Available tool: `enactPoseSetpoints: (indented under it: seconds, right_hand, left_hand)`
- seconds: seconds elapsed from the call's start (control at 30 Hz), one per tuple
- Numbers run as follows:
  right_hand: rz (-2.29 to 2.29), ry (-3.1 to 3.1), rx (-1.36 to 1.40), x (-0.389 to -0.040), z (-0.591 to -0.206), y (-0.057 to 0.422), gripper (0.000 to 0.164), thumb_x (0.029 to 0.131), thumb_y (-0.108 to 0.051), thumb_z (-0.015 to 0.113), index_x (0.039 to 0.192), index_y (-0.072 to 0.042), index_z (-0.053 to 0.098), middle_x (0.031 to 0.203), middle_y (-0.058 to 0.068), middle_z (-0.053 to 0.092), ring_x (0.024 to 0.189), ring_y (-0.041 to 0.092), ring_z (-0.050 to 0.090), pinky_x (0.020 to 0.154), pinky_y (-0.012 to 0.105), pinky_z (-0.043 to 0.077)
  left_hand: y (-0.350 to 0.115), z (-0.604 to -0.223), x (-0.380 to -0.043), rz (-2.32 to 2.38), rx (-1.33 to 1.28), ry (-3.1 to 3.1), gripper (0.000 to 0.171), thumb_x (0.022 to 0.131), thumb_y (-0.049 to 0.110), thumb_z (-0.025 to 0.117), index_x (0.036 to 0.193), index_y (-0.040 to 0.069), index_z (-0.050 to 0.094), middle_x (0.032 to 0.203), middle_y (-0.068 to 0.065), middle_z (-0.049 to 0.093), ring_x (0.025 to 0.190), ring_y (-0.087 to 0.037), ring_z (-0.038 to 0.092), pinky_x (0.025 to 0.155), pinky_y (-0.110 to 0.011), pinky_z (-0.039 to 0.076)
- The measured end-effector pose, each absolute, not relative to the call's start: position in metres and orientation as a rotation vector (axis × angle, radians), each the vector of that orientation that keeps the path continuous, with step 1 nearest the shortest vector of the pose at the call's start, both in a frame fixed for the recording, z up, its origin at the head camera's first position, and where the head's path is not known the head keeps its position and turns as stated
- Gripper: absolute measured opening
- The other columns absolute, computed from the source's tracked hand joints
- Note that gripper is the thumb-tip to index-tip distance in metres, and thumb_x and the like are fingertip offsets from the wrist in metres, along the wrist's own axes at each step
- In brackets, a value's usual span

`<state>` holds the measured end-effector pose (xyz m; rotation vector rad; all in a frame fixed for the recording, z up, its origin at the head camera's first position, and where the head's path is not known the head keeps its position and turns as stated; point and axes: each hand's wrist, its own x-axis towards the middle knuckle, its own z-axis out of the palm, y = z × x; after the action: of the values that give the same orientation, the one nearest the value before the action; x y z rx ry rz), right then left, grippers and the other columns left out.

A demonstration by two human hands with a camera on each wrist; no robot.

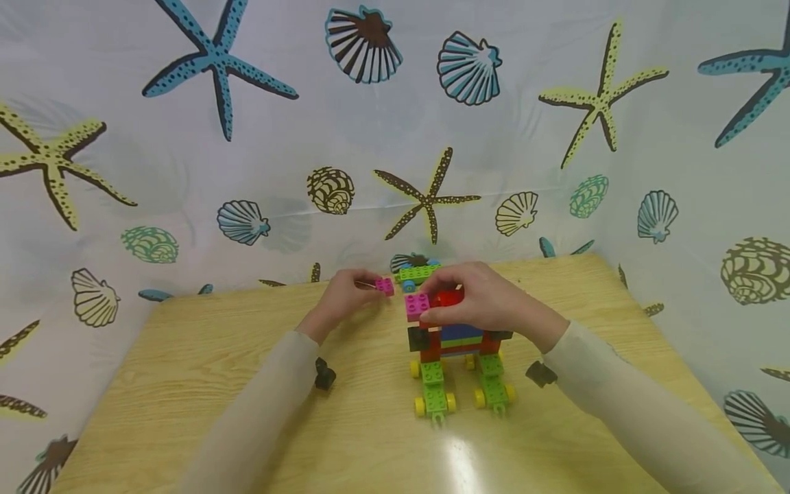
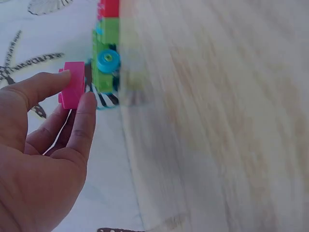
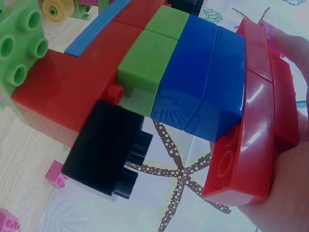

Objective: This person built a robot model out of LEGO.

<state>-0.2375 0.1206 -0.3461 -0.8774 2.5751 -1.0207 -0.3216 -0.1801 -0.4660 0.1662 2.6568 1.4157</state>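
My left hand [image 1: 345,296] pinches a pink brick [image 2: 73,86] between thumb and fingers, near the table's back edge. Just right of it is a low green vehicle [image 1: 416,274] of bricks with blue wheels. My right hand [image 1: 478,296] pinches another pink brick [image 1: 416,307] at its fingertips, at the top of a tall brick figure. Red bricks [image 3: 258,125] form the figure's top, partly hidden by that hand. Below them come blue bricks [image 3: 203,72], then green ones and a black brick [image 3: 104,147] jutting out. The figure stands on two green wheeled bases [image 1: 435,391] with yellow wheels.
Two pink bricks show at lower left in the right wrist view, one nearer the middle [image 3: 57,175]. A wooden table [image 1: 234,343] carries everything. Behind it hangs a white cloth [image 1: 278,158] printed with shells and starfish. Small black devices [image 1: 324,374] sit at both wrists.
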Motion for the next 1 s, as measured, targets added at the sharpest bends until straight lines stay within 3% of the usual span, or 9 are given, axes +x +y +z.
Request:
enactPoseSetpoints:
  seconds: [0.23, 0.7, 1.0]
  right_hand:
    - [-1.018, 2.578, -0.876, -0.236, -0.346, 0.12, 0.038, 0.098, -0.041, 0.087, 0.129, -0.022, 0.079, 0.125, -0.005, 0.08, 0.121, 0.023, 0.066, 0.105, 0.044, 0.062]
    - [-1.02, 2.572, -0.886, -0.234, -0.345, 0.121, 0.037, 0.097, -0.039, 0.087, 0.129, -0.022, 0.079, 0.123, -0.006, 0.08, 0.12, 0.022, 0.067, 0.104, 0.044, 0.063]
    - [-1.036, 2.549, -0.908, -0.234, -0.345, 0.121, 0.038, 0.098, -0.039, 0.087, 0.131, -0.02, 0.079, 0.122, -0.005, 0.081, 0.119, 0.022, 0.066, 0.102, 0.042, 0.063]
  left_hand:
    - [-0.179, -0.444, -0.279, 1.543, 0.23, 2.6, 0.042, 0.101, 0.026, 0.086, 0.14, 0.014, 0.077, 0.134, -0.01, 0.079, 0.122, -0.028, 0.073, 0.11, -0.045, 0.064]
    - [-0.169, -0.372, -0.205, 1.849, 0.44, 2.44, 0.034, 0.102, 0.018, 0.084, 0.135, 0.013, 0.077, 0.132, -0.01, 0.078, 0.12, -0.023, 0.079, 0.102, -0.027, 0.065]
    - [-0.153, -0.36, -0.192, 1.862, 0.503, 2.418, 0.033, 0.101, 0.013, 0.085, 0.133, 0.01, 0.077, 0.131, -0.012, 0.079, 0.121, -0.033, 0.08, 0.1, -0.029, 0.067]
